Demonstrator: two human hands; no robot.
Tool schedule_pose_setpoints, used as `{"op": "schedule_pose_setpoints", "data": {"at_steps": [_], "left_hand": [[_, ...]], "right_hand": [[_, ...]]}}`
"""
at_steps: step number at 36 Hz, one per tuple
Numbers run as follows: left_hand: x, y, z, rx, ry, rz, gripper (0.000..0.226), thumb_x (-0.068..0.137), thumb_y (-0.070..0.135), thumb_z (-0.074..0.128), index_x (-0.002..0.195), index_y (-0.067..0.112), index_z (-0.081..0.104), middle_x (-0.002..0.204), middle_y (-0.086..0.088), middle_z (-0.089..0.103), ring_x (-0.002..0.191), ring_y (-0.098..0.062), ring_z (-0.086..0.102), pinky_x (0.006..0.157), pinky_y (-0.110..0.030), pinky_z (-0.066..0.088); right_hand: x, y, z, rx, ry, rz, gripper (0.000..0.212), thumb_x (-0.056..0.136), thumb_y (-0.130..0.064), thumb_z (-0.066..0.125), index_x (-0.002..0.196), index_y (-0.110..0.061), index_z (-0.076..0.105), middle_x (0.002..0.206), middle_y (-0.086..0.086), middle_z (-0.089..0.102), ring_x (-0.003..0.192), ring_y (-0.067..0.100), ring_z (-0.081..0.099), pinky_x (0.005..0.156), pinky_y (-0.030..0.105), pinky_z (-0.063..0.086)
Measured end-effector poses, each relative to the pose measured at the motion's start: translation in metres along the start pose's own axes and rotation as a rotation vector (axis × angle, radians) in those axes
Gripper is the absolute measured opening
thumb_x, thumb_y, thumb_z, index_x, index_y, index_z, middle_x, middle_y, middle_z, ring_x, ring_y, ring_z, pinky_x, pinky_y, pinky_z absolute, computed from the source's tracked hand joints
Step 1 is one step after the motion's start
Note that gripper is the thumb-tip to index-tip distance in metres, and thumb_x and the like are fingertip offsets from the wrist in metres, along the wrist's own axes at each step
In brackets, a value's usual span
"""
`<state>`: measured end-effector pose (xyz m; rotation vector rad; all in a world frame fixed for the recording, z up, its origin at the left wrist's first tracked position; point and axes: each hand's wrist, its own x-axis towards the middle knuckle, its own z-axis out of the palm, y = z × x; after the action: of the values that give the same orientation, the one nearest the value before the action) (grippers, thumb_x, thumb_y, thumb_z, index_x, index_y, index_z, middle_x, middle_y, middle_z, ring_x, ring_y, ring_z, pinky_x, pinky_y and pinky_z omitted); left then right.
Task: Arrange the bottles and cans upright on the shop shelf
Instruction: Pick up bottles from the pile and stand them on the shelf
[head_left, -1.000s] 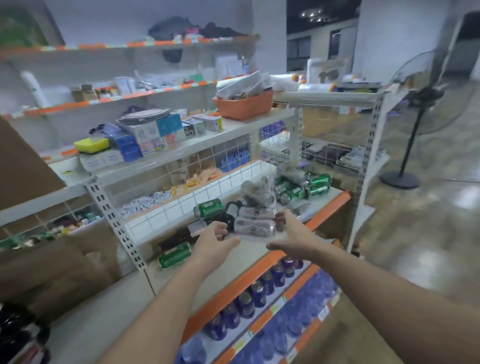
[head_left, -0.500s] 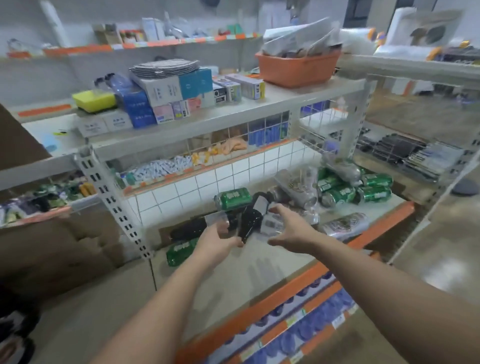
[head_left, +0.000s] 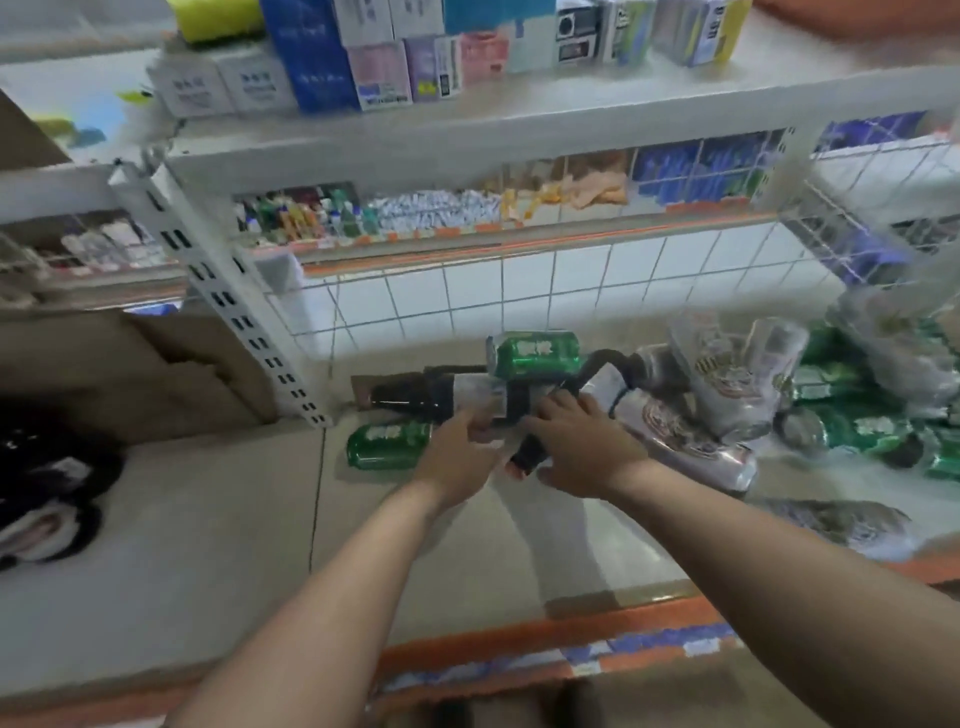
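Bottles and cans lie tumbled on the grey shelf board (head_left: 467, 545). My left hand (head_left: 460, 447) is closed on the white-labelled body of a dark bottle (head_left: 415, 397) lying on its side. My right hand (head_left: 587, 447) grips a second dark bottle (head_left: 527, 452), whose end pokes out below my fingers. A green can (head_left: 535, 354) rests on top of the pile and another green can (head_left: 387, 444) lies to the left of my hands. Silver cans (head_left: 727, 384) and more green cans (head_left: 862, 426) are heaped at the right.
A white wire grid (head_left: 519, 291) backs the shelf. A slotted white upright (head_left: 228, 296) stands at the left. Boxes (head_left: 322, 57) fill the shelf above. The shelf has an orange front edge (head_left: 545, 639). Dark goods (head_left: 47, 483) lie at the far left.
The view has closed in on the shelf. My hands went from reaching with spread fingers to gripping the dark bottles in the pile.
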<state>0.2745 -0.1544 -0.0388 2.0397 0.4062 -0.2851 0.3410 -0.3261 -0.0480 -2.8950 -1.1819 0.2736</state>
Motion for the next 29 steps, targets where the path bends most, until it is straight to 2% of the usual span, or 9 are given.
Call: {"op": "schedule_pose_setpoints", "data": {"at_steps": [6, 11, 13, 17, 20, 23, 25, 27, 29], "left_hand": [[0.008, -0.015, 0.010, -0.046, -0.008, -0.152, 0.040, 0.090, 0.009, 0.066, 0.129, 0.014, 0.060, 0.113, 0.000, 0.071, 0.101, -0.018, 0.067, 0.072, -0.030, 0.054], [0.005, -0.025, 0.022, -0.176, -0.043, -0.166, 0.021, 0.074, 0.007, 0.076, 0.093, 0.012, 0.073, 0.080, -0.007, 0.071, 0.068, -0.015, 0.062, 0.066, -0.027, 0.046], [0.009, -0.034, 0.025, -0.212, -0.080, -0.153, 0.036, 0.068, 0.006, 0.071, 0.104, 0.001, 0.068, 0.078, -0.007, 0.065, 0.067, -0.013, 0.060, 0.067, -0.027, 0.047], [0.009, -0.027, 0.023, -0.052, -0.039, -0.094, 0.051, 0.077, 0.017, 0.081, 0.125, 0.017, 0.064, 0.118, 0.002, 0.071, 0.107, -0.018, 0.070, 0.091, -0.028, 0.056], [0.003, -0.017, 0.025, -0.071, 0.046, -0.024, 0.054, 0.074, 0.026, 0.087, 0.123, 0.030, 0.065, 0.113, 0.015, 0.071, 0.106, -0.008, 0.068, 0.090, -0.022, 0.055], [-0.003, -0.010, 0.024, -0.161, 0.053, -0.017, 0.037, 0.079, 0.012, 0.085, 0.105, 0.031, 0.068, 0.107, 0.008, 0.075, 0.109, -0.014, 0.069, 0.089, -0.023, 0.057], [-0.004, -0.008, 0.022, -0.244, 0.096, -0.019, 0.044, 0.084, -0.001, 0.079, 0.118, 0.023, 0.064, 0.115, 0.003, 0.071, 0.111, -0.014, 0.067, 0.090, -0.020, 0.056], [-0.008, -0.004, 0.019, -0.278, 0.163, 0.002, 0.058, 0.087, -0.002, 0.072, 0.139, 0.019, 0.055, 0.131, 0.001, 0.065, 0.122, -0.017, 0.063, 0.100, -0.029, 0.056], [-0.009, -0.006, 0.014, -0.383, 0.226, 0.013, 0.063, 0.084, -0.002, 0.067, 0.140, 0.027, 0.056, 0.130, 0.000, 0.069, 0.125, -0.023, 0.063, 0.104, -0.042, 0.054]], "right_hand": [[0.013, 0.016, 0.013, -0.100, 0.101, -0.162, 0.038, 0.088, -0.036, 0.070, 0.127, -0.033, 0.068, 0.130, 0.001, 0.061, 0.126, 0.028, 0.050, 0.099, 0.044, 0.035], [0.014, 0.026, 0.005, -0.120, 0.228, -0.261, 0.032, 0.080, -0.039, 0.073, 0.111, -0.029, 0.071, 0.104, 0.001, 0.063, 0.100, 0.029, 0.058, 0.082, 0.044, 0.040], [0.014, 0.024, -0.006, -0.075, 0.290, -0.277, 0.032, 0.085, -0.037, 0.060, 0.115, -0.028, 0.068, 0.104, 0.001, 0.061, 0.099, 0.028, 0.056, 0.082, 0.043, 0.040], [0.015, 0.010, -0.033, 0.015, 0.272, -0.290, 0.041, 0.091, -0.051, 0.043, 0.123, -0.028, 0.053, 0.107, 0.002, 0.062, 0.103, 0.029, 0.056, 0.084, 0.044, 0.047], [0.014, -0.005, -0.050, 0.098, 0.235, -0.266, 0.061, 0.089, -0.069, 0.036, 0.130, -0.027, 0.053, 0.118, 0.001, 0.060, 0.112, 0.026, 0.052, 0.094, 0.043, 0.043], [0.013, -0.017, -0.056, 0.242, 0.261, -0.241, 0.048, 0.097, -0.056, 0.052, 0.132, -0.023, 0.054, 0.123, 0.000, 0.059, 0.115, 0.023, 0.049, 0.095, 0.039, 0.041], [0.012, -0.024, -0.057, 0.339, 0.296, -0.242, 0.042, 0.099, -0.051, 0.056, 0.128, -0.021, 0.056, 0.119, 0.000, 0.061, 0.111, 0.022, 0.050, 0.091, 0.038, 0.042], [0.012, -0.031, -0.058, 0.446, 0.274, -0.222, 0.044, 0.101, -0.051, 0.054, 0.132, -0.020, 0.055, 0.122, 0.000, 0.062, 0.113, 0.021, 0.050, 0.089, 0.035, 0.041], [0.014, -0.035, -0.058, 0.564, 0.238, -0.188, 0.043, 0.101, -0.050, 0.054, 0.135, -0.022, 0.053, 0.124, -0.002, 0.061, 0.115, 0.018, 0.051, 0.086, 0.032, 0.039]]}}
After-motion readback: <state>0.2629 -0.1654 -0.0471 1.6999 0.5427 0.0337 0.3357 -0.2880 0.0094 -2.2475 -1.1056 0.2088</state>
